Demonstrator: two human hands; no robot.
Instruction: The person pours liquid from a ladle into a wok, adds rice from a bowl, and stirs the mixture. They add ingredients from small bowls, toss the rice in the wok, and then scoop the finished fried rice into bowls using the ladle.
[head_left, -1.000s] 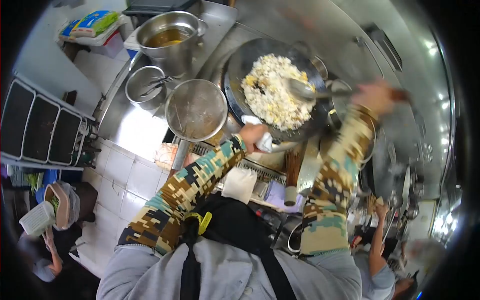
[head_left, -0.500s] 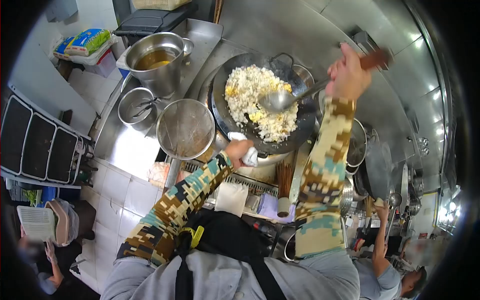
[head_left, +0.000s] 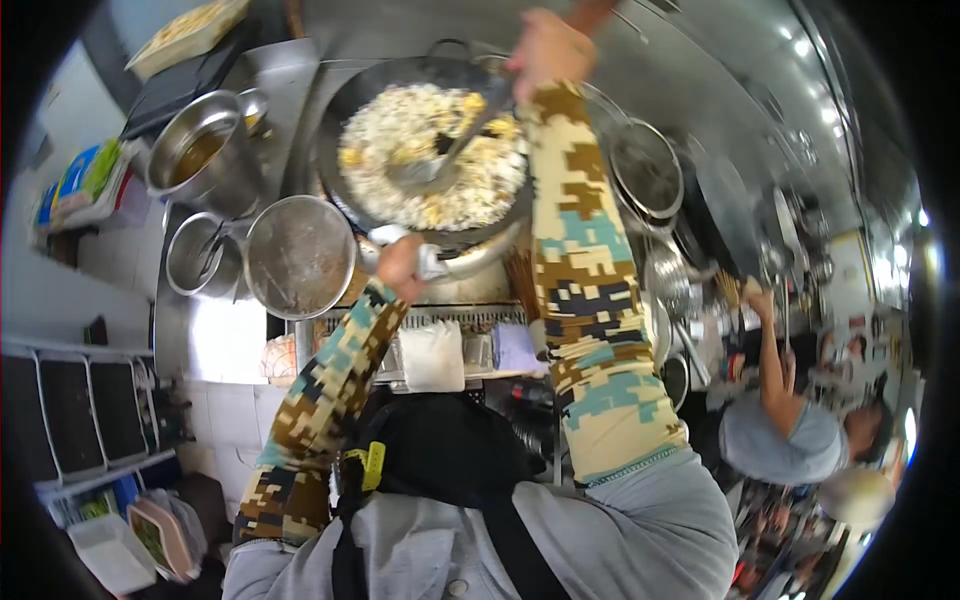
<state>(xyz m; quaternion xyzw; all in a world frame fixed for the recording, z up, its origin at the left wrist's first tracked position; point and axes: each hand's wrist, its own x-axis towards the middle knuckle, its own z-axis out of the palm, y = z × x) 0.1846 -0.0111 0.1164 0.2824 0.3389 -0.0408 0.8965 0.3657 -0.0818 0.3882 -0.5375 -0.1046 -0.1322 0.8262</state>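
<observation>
A large black wok (head_left: pixel 335 110) sits on the stove, holding fried rice (head_left: pixel 395 125) with yellow egg bits. My left hand (head_left: pixel 402 268) is closed on a white cloth (head_left: pixel 430 263) at the wok's near rim. High up in the view, my right hand (head_left: pixel 552 55) is wrapped round the wooden handle (head_left: pixel 590 14) of a metal ladle (head_left: pixel 462 140). The ladle's bowl rests in the rice, slightly blurred.
Left of the wok are a round strainer (head_left: pixel 300 257), a metal pot of yellowish liquid (head_left: pixel 228 165) and a smaller pot (head_left: pixel 190 262). A folded white cloth (head_left: pixel 432 357) lies nearer me. Another person (head_left: pixel 785 435) works at the right.
The view has shifted, so the wok appears further up and left. The ladle's bowl has moved to the near-left part of the rice, which is more spread out.
</observation>
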